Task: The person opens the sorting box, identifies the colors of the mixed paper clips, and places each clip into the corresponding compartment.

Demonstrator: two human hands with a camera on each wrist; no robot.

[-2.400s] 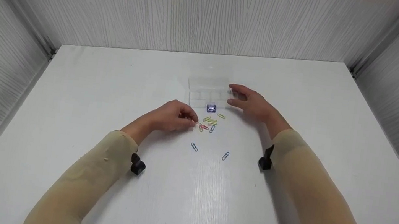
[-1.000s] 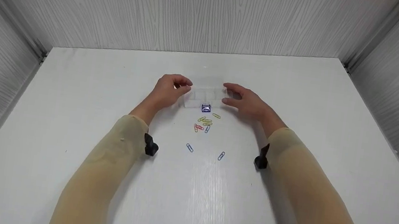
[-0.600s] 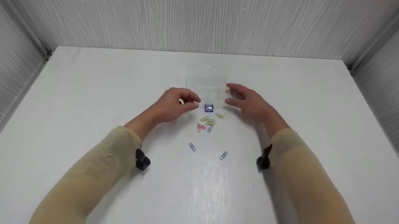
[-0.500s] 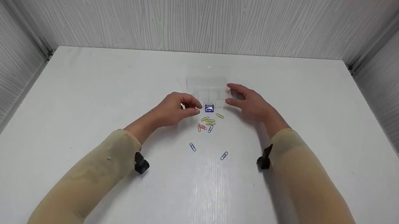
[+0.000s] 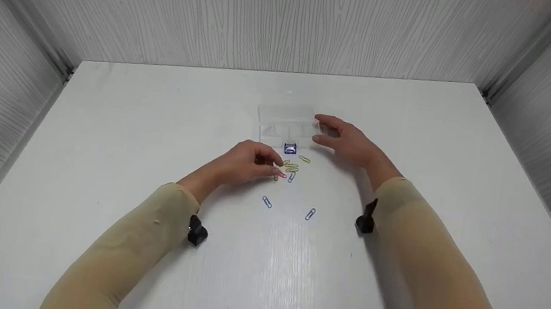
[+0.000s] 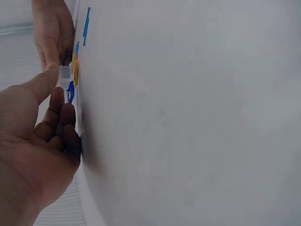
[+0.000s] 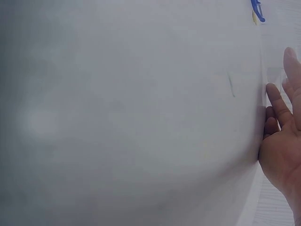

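Observation:
In the head view my left hand (image 5: 251,164) hovers low over a small pile of paper clips. Its thumb and index finger stand apart beside a red paper clip (image 5: 282,175), which the thumb partly covers. Yellow paper clips (image 5: 292,166) and a blue paper clip (image 5: 291,177) lie close by. Behind them is a clear plastic box (image 5: 271,135) with compartments, its lid folded back and a blue latch (image 5: 290,148) at the front. My right hand (image 5: 349,142) holds the box's right end between thumb and fingers. In the left wrist view the left fingertips (image 6: 57,94) enclose nothing visible.
Nearer to me two blue paper clips, one to the left (image 5: 267,202) and one to the right (image 5: 310,214), lie on the white table (image 5: 259,280). Wood-grained panels (image 5: 283,17) rise at the back and both sides.
My left hand went from the clip pile up to the box's left end, then came back down to the pile. My right hand stays at the box's right end.

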